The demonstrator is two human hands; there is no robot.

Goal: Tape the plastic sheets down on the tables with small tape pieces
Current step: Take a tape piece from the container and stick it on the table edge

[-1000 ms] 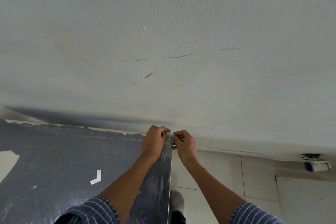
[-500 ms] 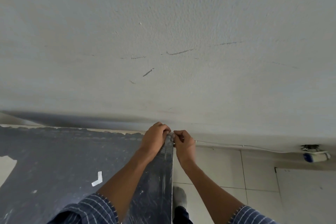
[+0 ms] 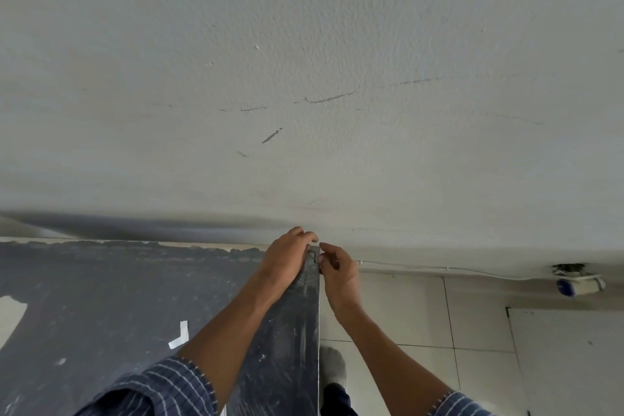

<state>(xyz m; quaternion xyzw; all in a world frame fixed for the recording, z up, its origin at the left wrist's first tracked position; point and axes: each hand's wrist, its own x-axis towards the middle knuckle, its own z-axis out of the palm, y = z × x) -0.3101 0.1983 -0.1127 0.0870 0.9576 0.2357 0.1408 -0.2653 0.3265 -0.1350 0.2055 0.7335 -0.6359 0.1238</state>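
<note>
Plastic sheet lay on surface, far corner by wall. Left hand fingers curled over that corner; right hand fingers pinched beside it, tape too small to tell. Sheet likely thin, limp, slippery; best held at edge.

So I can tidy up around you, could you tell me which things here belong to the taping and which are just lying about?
Job: left hand and right hand, both holding the far corner of the sheet; tape piece on it.
Lying about: cable along the wall; blue-capped fitting.
</note>
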